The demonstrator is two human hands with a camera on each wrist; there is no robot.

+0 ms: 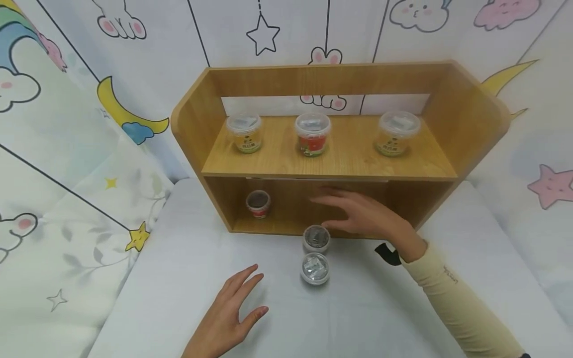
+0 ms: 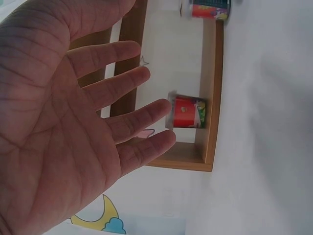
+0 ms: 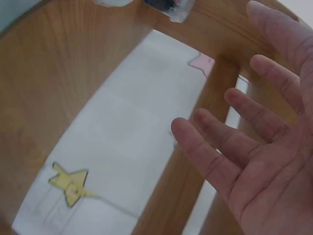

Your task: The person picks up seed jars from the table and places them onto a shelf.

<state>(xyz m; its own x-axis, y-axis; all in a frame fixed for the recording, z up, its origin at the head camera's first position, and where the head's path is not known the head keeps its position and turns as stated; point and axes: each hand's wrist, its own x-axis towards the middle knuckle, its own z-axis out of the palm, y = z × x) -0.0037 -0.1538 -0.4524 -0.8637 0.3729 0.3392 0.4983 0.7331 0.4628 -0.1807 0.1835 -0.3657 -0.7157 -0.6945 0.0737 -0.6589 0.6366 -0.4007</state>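
My right hand (image 1: 362, 211) reaches in front of the shelf's lower level, fingers extended, palm bare in the right wrist view. Just below and left of it, a lidded tub (image 1: 316, 237) stands on the white table by the shelf's front edge. A second lidded tub (image 1: 315, 268) is right in front of that one. Over the table at the lower left is my left hand (image 1: 230, 313), its fingers spread and holding nothing. Inside the lower level, at its left end, sits a small red-labelled tub (image 1: 258, 204), seen side-on beyond the left fingertips as a red tub (image 2: 187, 111).
A two-level wooden shelf (image 1: 331, 171) stands at the back of the table (image 1: 188, 278). On its upper level are a yellow-labelled tub (image 1: 247, 141) at left, a red-labelled tub (image 1: 313, 141) in the middle and another yellow-labelled tub (image 1: 391, 141) at right. Cartoon-printed cloth hangs behind.
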